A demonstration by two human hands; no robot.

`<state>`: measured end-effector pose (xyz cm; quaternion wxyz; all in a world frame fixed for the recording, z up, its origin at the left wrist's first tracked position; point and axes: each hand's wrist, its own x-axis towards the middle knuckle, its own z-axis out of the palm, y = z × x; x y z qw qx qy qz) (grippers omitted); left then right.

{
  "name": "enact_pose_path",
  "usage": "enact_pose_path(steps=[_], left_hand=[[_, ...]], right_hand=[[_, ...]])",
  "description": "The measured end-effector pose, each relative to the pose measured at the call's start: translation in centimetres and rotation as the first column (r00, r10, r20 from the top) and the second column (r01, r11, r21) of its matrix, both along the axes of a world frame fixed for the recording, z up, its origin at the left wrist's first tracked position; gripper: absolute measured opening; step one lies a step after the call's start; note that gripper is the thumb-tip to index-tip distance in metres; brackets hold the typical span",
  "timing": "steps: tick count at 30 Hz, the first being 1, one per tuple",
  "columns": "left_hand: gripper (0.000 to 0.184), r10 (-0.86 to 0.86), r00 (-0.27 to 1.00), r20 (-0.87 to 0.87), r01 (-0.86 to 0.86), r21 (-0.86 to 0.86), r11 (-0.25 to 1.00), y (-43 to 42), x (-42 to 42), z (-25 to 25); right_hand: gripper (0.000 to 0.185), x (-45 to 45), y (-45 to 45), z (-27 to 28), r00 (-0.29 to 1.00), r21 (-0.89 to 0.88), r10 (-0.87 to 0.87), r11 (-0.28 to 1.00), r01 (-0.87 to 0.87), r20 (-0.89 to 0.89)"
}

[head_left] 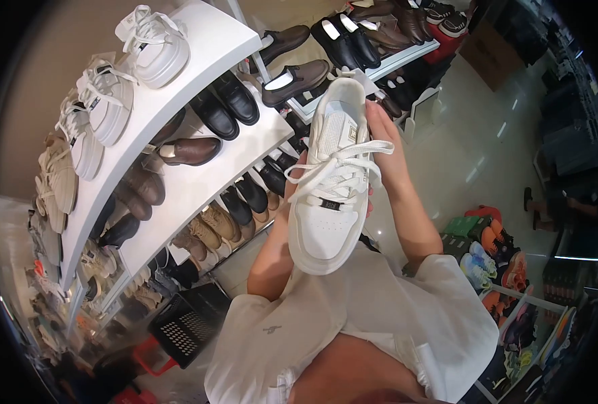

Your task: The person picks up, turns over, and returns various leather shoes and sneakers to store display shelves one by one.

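Note:
A white lace-up sneaker (326, 232) is held up in front of my chest, its toe towards me and its heel pointing away. Its white laces are tied in a bow, and a small dark tag sits low on the lacing. My right hand (388, 145) grips the side of the shoe near the heel, fingers along the collar. Most of my left hand (297, 176) is hidden beneath the shoe, supporting it from the left; fingertips show at the shoe's right edge.
To the left, a curved white shelf (211, 40) carries white sneakers (154, 50), with black loafers (235, 101) on the tier below. A black crate-like basket (188, 323) stands at lower left. Colourful sports shoes (490, 262) fill a rack at right, beside a shiny tiled floor (460, 155).

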<state>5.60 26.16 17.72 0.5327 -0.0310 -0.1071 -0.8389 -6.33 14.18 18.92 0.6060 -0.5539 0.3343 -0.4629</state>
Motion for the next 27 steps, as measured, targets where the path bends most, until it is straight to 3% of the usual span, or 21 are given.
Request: enact_pose_path(steps=[2, 3, 4, 5, 7, 9, 11, 12, 15, 16, 17, 18, 19, 20, 22, 23, 25, 26, 27], left_hand=[[0.069, 0.254, 0.94, 0.227, -0.274, 0.058, 0.96, -0.6, 1.3, -1.5], [0.069, 0.346, 0.865, 0.362, -0.397, 0.072, 0.915, -0.9, 1.9, -2.3], [0.07, 0.46, 0.731, 0.504, -0.495, -0.073, 0.866, -1.2, 3.1, -2.1], [0.07, 0.48, 0.715, 0.508, -0.516, -0.081, 0.853, -1.2, 4.0, -0.6], [0.075, 0.627, 0.447, 0.638, -0.551, -0.355, 0.755, -1.5, 5.5, 2.8], [0.077, 0.674, 0.375, 0.637, -0.567, -0.417, 0.71, -2.4, 7.0, 4.2], [0.078, 0.753, 0.239, 0.613, -0.583, -0.53, 0.616, -3.1, 8.2, 6.5], [0.078, 0.759, 0.233, 0.608, -0.587, -0.534, 0.609, -3.6, 8.8, 7.6], [0.07, 0.773, 0.218, 0.596, -0.684, -0.471, 0.557, -5.4, 11.3, 11.6], [0.065, 0.819, -0.08, 0.569, -0.677, -0.634, 0.374, -5.4, 11.9, 13.0], [0.061, 0.836, -0.377, 0.399, -0.565, -0.814, 0.134, -6.0, 13.5, 13.3], [0.058, 0.73, -0.655, 0.195, -0.394, -0.913, -0.109, -6.6, 15.2, 13.5], [0.057, 0.546, -0.836, 0.063, -0.199, -0.96, -0.195, -6.2, 16.7, 14.4], [0.056, 0.362, -0.932, 0.003, -0.067, -0.984, -0.164, -5.6, 18.1, 15.1], [0.063, -0.011, -0.998, -0.069, 0.067, -0.99, 0.124, -5.1, 20.2, 15.1], [0.063, 0.009, -0.998, -0.068, 0.068, -0.99, 0.123, -5.2, 21.2, 14.6], [0.071, -0.084, -0.996, -0.04, -0.006, -0.876, 0.483, -6.2, 23.0, 13.1], [0.071, -0.061, -0.997, -0.04, 0.005, -0.873, 0.488, -6.4, 23.2, 12.7], [0.073, -0.023, -0.999, 0.026, -0.034, -0.885, 0.465, -6.4, 23.1, 12.2]], right_hand=[[0.05, 0.1, 1.1, 1.0, 0.99, 0.026, 0.092, 0.995, -0.096, 0.108], [0.053, -0.4, 1.3, 0.8, 0.959, -0.078, 0.231, 0.972, -0.22, 0.166], [0.053, -0.4, 1.8, 1.5, 0.949, -0.096, 0.262, 0.964, -0.248, 0.176], [0.061, -0.5, 2.7, 2.6, 0.907, -0.082, 0.343, 0.939, -0.333, 0.242], [0.071, 0.0, 3.1, 3.3, 0.85, -0.082, 0.43, 0.901, -0.427, 0.304], [0.093, 0.8, 3.3, 3.3, 0.912, -0.339, 0.404, 0.87, -0.358, 0.073], [0.097, 2.6, 3.2, 5.1, 0.933, -0.385, 0.36, 0.86, -0.335, -0.01], [0.101, 3.5, 3.4, 6.2, 0.95, -0.421, 0.297, 0.853, -0.308, -0.093], [0.088, 7.5, 2.1, 10.5, 0.976, -0.466, 0.192, 0.858, -0.218, -0.103], [0.083, 8.9, 1.4, 11.5, 0.984, -0.492, 0.126, 0.854, -0.17, -0.123], [0.08, 10.6, 0.4, 12.1, 0.991, -0.531, 0.106, 0.837, -0.134, -0.084], [0.077, 12.3, -0.6, 12.8, 0.995, -0.565, 0.086, 0.819, -0.098, -0.047], [0.078, 13.8, -1.5, 13.4, 0.996, -0.616, 0.034, 0.784, -0.075, -0.078], [0.079, 15.3, -2.4, 14.1, 0.994, -0.666, -0.025, 0.744, -0.052, -0.106], [0.086, 18.9, -4.7, 15.0, 0.97, -0.776, -0.213, 0.629, 0.047, -0.114], [0.089, 20.3, -5.4, 15.5, 0.943, -0.773, -0.263, 0.635, 0.01, -0.203], [0.098, 23.1, -6.0, 16.9, 0.843, -0.722, -0.341, 0.688, -0.078, -0.416], [0.098, 24.7, -6.2, 16.7, 0.835, -0.718, -0.358, 0.693, -0.062, -0.418], [0.095, 26.4, -6.6, 16.2, 0.761, -0.675, -0.365, 0.726, -0.128, -0.537]])
